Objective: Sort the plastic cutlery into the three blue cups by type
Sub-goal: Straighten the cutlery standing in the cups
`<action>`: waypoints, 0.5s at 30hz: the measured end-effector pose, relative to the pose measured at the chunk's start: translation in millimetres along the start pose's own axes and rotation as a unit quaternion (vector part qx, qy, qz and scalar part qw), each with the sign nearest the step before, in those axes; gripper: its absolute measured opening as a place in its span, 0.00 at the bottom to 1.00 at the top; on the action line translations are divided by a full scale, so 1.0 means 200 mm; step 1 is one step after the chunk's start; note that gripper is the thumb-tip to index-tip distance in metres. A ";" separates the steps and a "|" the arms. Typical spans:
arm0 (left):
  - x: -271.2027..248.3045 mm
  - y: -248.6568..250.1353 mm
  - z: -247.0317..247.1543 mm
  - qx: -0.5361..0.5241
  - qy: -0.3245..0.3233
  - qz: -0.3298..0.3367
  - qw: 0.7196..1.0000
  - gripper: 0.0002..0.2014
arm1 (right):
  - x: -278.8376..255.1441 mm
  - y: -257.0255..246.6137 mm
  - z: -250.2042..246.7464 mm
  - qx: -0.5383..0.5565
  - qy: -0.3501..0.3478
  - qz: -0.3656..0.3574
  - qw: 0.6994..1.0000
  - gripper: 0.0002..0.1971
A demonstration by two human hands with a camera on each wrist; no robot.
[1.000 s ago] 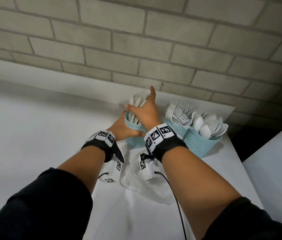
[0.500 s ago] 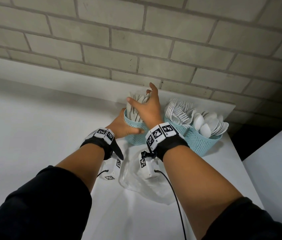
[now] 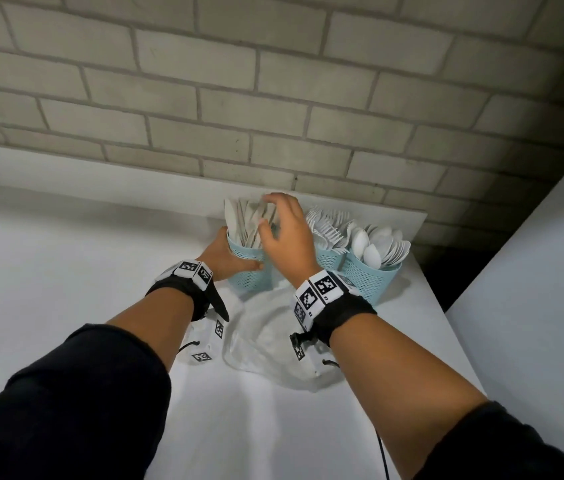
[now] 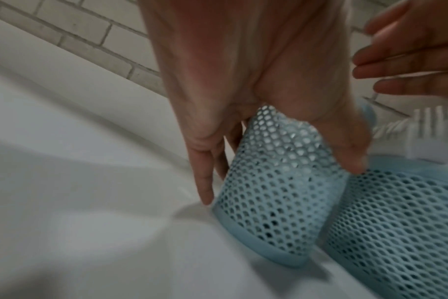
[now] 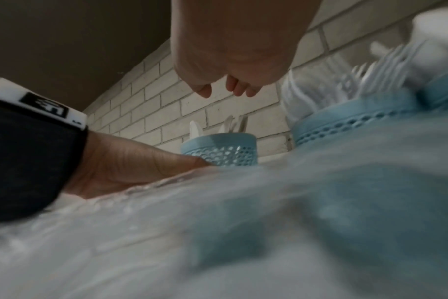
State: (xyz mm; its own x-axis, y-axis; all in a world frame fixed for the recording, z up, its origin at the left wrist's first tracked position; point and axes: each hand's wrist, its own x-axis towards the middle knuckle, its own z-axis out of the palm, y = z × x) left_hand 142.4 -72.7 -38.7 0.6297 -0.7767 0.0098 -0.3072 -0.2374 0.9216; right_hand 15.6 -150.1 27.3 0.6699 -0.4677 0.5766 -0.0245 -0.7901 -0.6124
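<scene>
Three blue mesh cups stand against the brick wall. The left cup [image 3: 249, 273] [image 4: 276, 182] [image 5: 220, 150] holds white knives [image 3: 242, 220]. The middle cup [image 3: 329, 259] holds forks [image 3: 329, 223], and the right cup [image 3: 370, 280] holds spoons [image 3: 377, 244]. My left hand [image 3: 226, 256] [image 4: 243, 81] grips the knife cup, thumb on the near side and fingers round the far side. My right hand [image 3: 282, 225] [image 5: 230, 60] hovers over the knife tops with fingers loosely bent and nothing held in it.
A crumpled clear plastic bag [image 3: 266, 336] lies on the white table [image 3: 65, 271] just in front of the cups, under my right wrist. The table's right edge runs close beside the spoon cup, with a dark gap and another white surface [image 3: 533, 289] beyond.
My right hand's fingers, stretched out over the knives a second ago, have bent and drawn back a little. My left hand has kept its grip on the knife cup.
</scene>
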 end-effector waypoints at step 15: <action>-0.21 0.52 0.09 0.276 -0.108 -0.134 0.946 0.19 | -0.29 0.20 -0.39 -0.349 -0.066 0.129 0.926 0.12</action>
State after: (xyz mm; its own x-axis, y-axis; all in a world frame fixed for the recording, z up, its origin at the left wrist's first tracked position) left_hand 70.1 -75.6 49.8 0.5951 -0.7330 -0.3296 -0.5205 -0.6640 0.5369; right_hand -82.3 -185.5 10.4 0.6591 -0.6600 0.3606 -0.6389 -0.7443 -0.1945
